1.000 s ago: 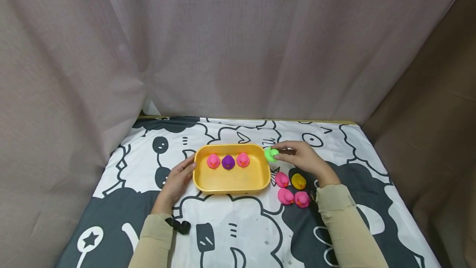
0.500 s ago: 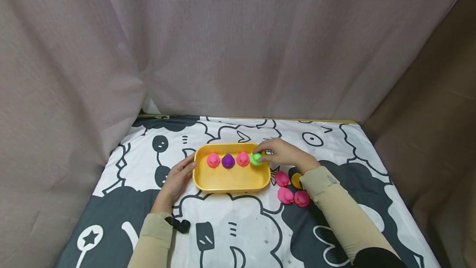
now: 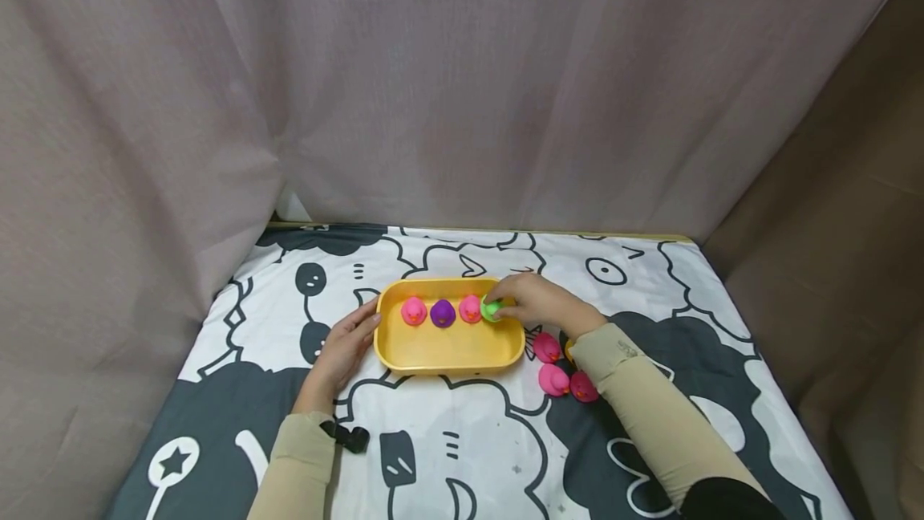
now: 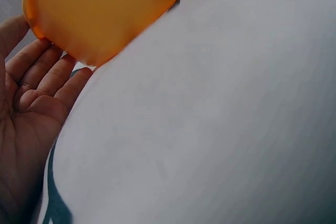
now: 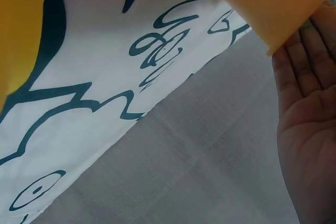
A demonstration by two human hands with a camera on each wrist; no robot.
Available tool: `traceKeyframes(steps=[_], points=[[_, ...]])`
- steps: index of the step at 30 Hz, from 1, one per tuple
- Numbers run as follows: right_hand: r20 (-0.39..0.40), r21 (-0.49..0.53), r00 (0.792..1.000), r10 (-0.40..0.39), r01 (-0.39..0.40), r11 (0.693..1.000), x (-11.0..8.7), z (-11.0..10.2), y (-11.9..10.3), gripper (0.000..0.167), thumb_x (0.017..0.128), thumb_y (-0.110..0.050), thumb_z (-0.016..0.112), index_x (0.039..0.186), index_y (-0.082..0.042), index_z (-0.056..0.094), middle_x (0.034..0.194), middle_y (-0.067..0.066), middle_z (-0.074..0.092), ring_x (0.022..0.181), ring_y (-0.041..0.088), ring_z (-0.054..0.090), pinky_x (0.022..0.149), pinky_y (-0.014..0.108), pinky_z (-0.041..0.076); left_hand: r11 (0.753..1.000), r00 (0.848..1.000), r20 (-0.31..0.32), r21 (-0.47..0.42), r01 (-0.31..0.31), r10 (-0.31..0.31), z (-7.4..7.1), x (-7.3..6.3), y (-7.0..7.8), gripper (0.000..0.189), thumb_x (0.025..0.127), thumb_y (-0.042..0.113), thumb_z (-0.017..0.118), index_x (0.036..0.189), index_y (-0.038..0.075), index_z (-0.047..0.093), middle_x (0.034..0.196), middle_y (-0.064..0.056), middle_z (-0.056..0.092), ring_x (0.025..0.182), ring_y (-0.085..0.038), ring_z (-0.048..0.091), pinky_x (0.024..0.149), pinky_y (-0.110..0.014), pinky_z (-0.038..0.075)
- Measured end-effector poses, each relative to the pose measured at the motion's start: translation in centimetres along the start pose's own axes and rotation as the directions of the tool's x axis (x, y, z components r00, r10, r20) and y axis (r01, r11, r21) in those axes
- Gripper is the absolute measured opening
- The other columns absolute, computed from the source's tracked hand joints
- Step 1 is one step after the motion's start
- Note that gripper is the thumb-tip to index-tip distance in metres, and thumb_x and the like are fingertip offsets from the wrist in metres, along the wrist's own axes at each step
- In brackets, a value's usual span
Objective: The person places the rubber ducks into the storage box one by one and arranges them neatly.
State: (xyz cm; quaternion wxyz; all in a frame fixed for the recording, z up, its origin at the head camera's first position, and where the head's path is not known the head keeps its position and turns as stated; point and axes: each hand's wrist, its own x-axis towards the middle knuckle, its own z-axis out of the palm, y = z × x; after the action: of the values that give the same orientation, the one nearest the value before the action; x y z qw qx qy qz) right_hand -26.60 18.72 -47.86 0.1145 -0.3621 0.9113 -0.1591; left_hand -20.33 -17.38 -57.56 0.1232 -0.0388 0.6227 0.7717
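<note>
A yellow tray [image 3: 447, 350] lies on the patterned cloth with a row of small rubber ducks along its far side. From the left come a pink duck [image 3: 414, 311], a purple duck [image 3: 443, 314] and another pink duck [image 3: 471, 309]. My right hand [image 3: 537, 301] reaches over the tray's right rim and pinches a green rubber duck [image 3: 491, 310] beside that pink one. Its fingers partly cover the green duck. My left hand [image 3: 348, 350] holds the tray's left end, thumb at the rim; in the left wrist view its fingers [image 4: 55, 77] lie along the outer wall.
Right of the tray sit several more ducks: pink ones [image 3: 554, 380] and a yellow one [image 3: 569, 351] mostly hidden by the right sleeve. A black strap [image 3: 348, 436] is at the left wrist. Grey curtains [image 3: 462, 103] hang behind and at both sides.
My right hand has carried the green duck leftward from outside the tray over its right rim, to beside the right-hand pink duck. My left hand has stayed at the tray.
</note>
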Motion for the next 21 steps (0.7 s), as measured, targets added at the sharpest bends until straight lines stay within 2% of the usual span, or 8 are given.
traceKeyframes(steps=[7, 14, 17, 21], points=[[0.000, -0.010, 1.000, -0.003, 0.003, 1.000, 0.34, 0.48, -0.55, 0.024, 0.093, -0.026, 0.075, 0.116, -0.019, 0.076, 0.114, -0.008, 0.072, 0.110, 0.017, 0.063, 0.104, 0.039, 0.051, 1.000, 1.000, 0.012, -0.006, -0.009, 0.009, -0.10, -0.11, 0.04, 0.049, 0.100, 0.026, 0.064, 0.148, 0.022, 0.053, 0.155, 0.005, 0.044, 0.143, -0.012, 0.038, 0.112, -0.027, 0.041], [-0.008, 0.069, 1.000, 0.019, -0.018, 0.997, 0.67, 0.96, 0.09, 0.024, 0.092, -0.027, 0.075, 0.116, -0.023, 0.076, 0.112, -0.011, 0.071, 0.107, 0.015, 0.064, 0.099, 0.037, 0.053, 1.000, 1.000, 0.013, -0.012, -0.027, 0.027, -0.08, -0.15, -0.02, 0.048, 0.101, 0.024, 0.063, 0.147, 0.020, 0.054, 0.154, 0.004, 0.045, 0.143, -0.012, 0.039, 0.111, -0.024, 0.041], [-0.008, 0.093, 1.000, 0.025, -0.024, 0.995, 0.64, 0.89, 0.34, 0.025, 0.092, -0.028, 0.075, 0.116, -0.023, 0.076, 0.112, -0.012, 0.071, 0.106, 0.014, 0.064, 0.098, 0.036, 0.054, 0.999, 0.999, 0.025, -0.024, -0.046, 0.047, -0.03, -0.11, -0.11, 0.048, 0.101, 0.021, 0.062, 0.148, 0.017, 0.053, 0.154, 0.003, 0.045, 0.142, -0.014, 0.039, 0.111, -0.024, 0.042], [-0.001, 0.074, 1.000, 0.030, -0.030, 0.997, 0.65, 0.53, 0.34, 0.024, 0.092, -0.026, 0.076, 0.115, -0.021, 0.076, 0.111, -0.011, 0.072, 0.105, 0.012, 0.064, 0.099, 0.036, 0.054, 0.996, 0.996, 0.048, -0.028, -0.080, 0.081, -0.01, -0.04, -0.14, 0.049, 0.102, 0.020, 0.061, 0.149, 0.013, 0.051, 0.156, 0.000, 0.043, 0.143, -0.016, 0.039, 0.110, -0.024, 0.042]])
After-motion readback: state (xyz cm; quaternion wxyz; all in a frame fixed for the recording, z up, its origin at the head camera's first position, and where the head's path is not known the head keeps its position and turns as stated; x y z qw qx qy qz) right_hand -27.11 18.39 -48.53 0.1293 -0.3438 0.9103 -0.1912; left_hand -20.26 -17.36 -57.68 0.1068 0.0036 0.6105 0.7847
